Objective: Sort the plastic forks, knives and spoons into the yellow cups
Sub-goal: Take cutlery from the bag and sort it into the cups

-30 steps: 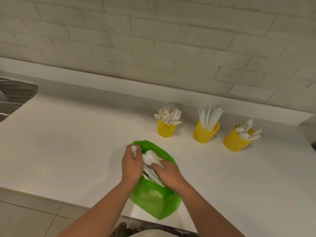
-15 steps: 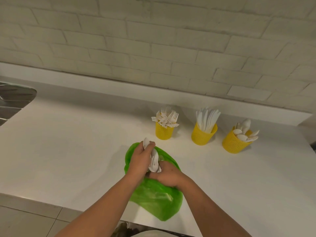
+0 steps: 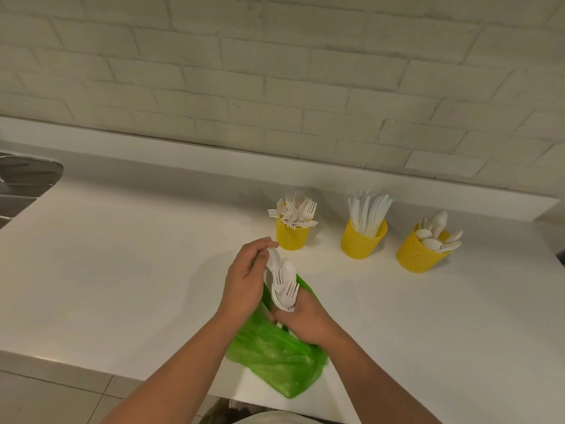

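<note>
Three yellow mesh cups stand in a row at the back of the white counter: the fork cup [image 3: 292, 237], the knife cup [image 3: 362, 241] and the spoon cup [image 3: 420, 254]. A green plastic bag [image 3: 275, 356] lies near the front edge. My right hand [image 3: 305, 319] grips a bundle of white cutlery [image 3: 284, 289] by the handles, forks and spoons pointing up. My left hand [image 3: 247, 276] pinches the top of a white spoon [image 3: 273, 258] in that bundle.
A white brick wall and a raised ledge [image 3: 214, 166] run behind the cups. A metal sink drainer [image 3: 21, 182] shows at the far left. The counter's front edge [image 3: 61, 362] drops to a tiled floor.
Both hands have lifted the cutlery bundle up out of the green bag. My left hand has slid to the top of a spoon, and the camera has moved closer.
</note>
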